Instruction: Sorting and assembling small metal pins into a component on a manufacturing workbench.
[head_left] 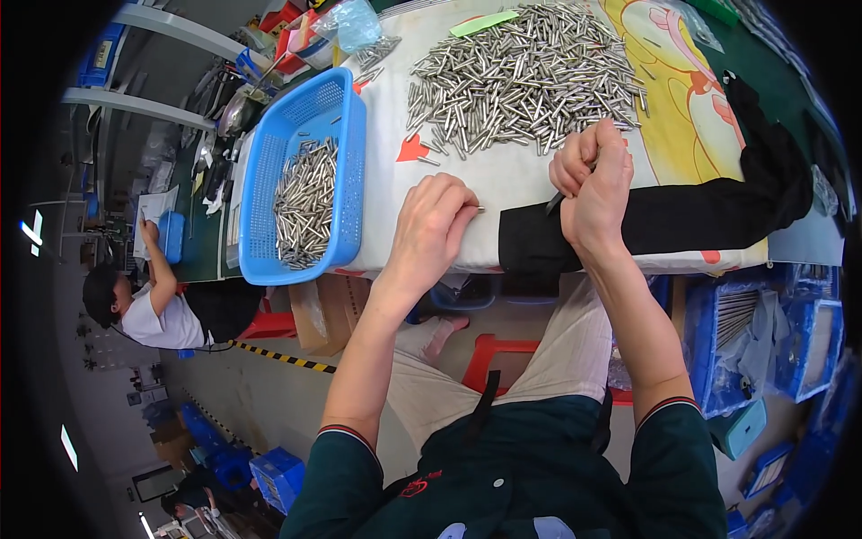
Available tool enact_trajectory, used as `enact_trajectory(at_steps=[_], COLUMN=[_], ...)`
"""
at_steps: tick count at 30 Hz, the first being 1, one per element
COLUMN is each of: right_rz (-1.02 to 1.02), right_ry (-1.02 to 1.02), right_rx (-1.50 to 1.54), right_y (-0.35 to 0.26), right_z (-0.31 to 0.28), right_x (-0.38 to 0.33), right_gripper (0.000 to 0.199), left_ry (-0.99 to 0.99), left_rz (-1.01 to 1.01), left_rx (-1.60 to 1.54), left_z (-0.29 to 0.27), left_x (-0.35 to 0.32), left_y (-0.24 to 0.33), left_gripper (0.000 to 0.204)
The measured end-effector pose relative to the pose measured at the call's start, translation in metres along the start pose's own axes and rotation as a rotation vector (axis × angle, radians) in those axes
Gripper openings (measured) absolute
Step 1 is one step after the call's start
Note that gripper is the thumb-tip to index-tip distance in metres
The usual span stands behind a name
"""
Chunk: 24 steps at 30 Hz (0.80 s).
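Note:
My left hand (429,226) is closed in a pinch just above the cloth. A short bit of a small metal pin (481,209) shows at its thumb and fingertips; the rest of the pin is hidden. Further right, my right hand (594,184) is clenched around a dark thin tool (554,204), whose lower end sticks out beneath the fingers, with its kind not clear. That hand is over a strip of black fabric (682,216) along the table's near edge. Beyond both hands spreads a large pile of silvery metal pins (530,81).
A blue perforated basket (352,180) partly filled with similar pins stands at the left. A green slip (485,23) lies on the pile. Patterned cloth (386,162) covers the table. Blue crates (718,341) sit below at right. Another person (162,314) sits at far left.

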State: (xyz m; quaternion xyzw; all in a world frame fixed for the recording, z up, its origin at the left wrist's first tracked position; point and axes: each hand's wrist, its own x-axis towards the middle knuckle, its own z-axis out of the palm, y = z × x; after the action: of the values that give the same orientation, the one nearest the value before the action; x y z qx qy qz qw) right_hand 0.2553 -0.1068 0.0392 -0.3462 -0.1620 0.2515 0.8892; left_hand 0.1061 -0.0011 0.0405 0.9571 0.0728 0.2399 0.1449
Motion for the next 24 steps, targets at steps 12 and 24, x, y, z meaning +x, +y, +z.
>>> enact_trajectory(at_steps=[12, 24], right_rz=[0.024, 0.051], right_ry=[0.000, -0.169], right_rx=[0.091, 0.277], right_y=[-0.001, -0.002], right_z=[-0.004, -0.009], right_x=[0.000, -0.003], right_gripper=[0.032, 0.035], left_ry=[-0.023, 0.021], left_rz=[-0.140, -0.161], left_rx=[-0.051, -0.090], left_z=[0.008, 0.027], left_x=[0.007, 0.006], left_y=[0.023, 0.041], left_gripper=[0.010, 0.012])
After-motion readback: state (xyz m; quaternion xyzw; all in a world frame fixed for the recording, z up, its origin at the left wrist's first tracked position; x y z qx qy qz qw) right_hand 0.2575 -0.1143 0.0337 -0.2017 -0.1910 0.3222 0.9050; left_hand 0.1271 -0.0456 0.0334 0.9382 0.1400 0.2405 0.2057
